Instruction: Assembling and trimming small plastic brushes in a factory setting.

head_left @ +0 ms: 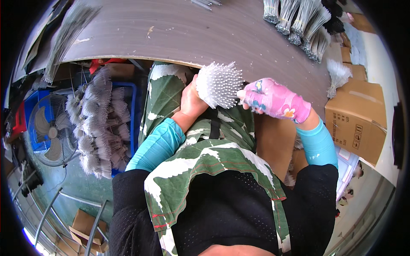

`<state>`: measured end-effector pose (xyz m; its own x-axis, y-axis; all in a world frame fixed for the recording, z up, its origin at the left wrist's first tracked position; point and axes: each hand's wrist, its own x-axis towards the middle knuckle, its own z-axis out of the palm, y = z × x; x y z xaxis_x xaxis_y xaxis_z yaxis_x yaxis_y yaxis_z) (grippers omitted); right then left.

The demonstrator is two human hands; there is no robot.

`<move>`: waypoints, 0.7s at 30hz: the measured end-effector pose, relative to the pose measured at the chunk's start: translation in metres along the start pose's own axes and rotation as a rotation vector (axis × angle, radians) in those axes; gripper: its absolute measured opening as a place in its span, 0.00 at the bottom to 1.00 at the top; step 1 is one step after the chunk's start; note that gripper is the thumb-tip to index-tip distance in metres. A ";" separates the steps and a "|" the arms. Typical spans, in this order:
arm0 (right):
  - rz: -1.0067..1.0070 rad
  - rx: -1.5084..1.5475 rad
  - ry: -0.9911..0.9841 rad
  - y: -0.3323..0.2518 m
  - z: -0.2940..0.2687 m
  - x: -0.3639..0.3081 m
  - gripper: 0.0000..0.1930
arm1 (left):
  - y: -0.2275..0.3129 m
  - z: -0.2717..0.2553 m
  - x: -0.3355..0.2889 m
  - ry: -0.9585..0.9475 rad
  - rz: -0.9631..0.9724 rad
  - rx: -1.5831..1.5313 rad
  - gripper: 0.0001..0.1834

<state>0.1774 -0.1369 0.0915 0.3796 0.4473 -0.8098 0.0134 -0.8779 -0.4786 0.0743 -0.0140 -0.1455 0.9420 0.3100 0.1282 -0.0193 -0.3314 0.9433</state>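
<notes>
My left hand point(192, 102), bare with a blue sleeve at the forearm, is closed round a bundle of thin white-tipped stems point(220, 85). The tips fan out in a dome toward me and hide the lower stems and most of my fingers. On the bundle's right side is my right hand point(267, 97), in a pink flowered glove with bare fingertips. Its thumb and fingers are drawn together in a pinch close to the outer tips. What lies between them is too small to make out. Both hands are over my lap, at the near edge of the table point(171, 34).
Several tied bundles of grey stems point(299, 21) lie at the table's far right, and loose stems point(70, 34) at its left. A white-tipped bundle point(338, 74) rests by a cardboard box point(356, 119). Left of my legs, a blue crate point(133, 115) holds many bundles beside a fan point(52, 131).
</notes>
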 end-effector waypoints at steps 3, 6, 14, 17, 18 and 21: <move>-0.051 -0.060 0.027 0.004 0.004 0.003 0.18 | 0.000 -0.001 0.001 -0.006 0.032 0.031 0.26; -0.113 -0.097 0.083 -0.001 0.009 -0.001 0.19 | -0.002 0.000 0.001 -0.009 0.052 0.112 0.26; -0.185 -0.509 0.203 -0.014 0.011 0.001 0.18 | 0.000 0.000 0.002 0.004 0.071 0.113 0.27; -0.283 -0.601 0.242 -0.014 0.013 0.003 0.18 | -0.011 0.004 -0.001 0.011 0.065 0.077 0.26; -0.282 -0.602 0.246 -0.011 0.013 0.005 0.18 | -0.008 0.003 0.001 0.011 0.069 0.075 0.26; -0.416 -0.646 0.287 -0.006 0.006 0.006 0.18 | 0.000 0.000 0.002 -0.017 0.060 0.101 0.26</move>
<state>0.1737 -0.1277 0.0874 0.4467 0.7737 -0.4492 0.7021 -0.6144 -0.3601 0.0759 -0.0132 -0.1447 0.9457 0.2721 0.1776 -0.0430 -0.4370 0.8984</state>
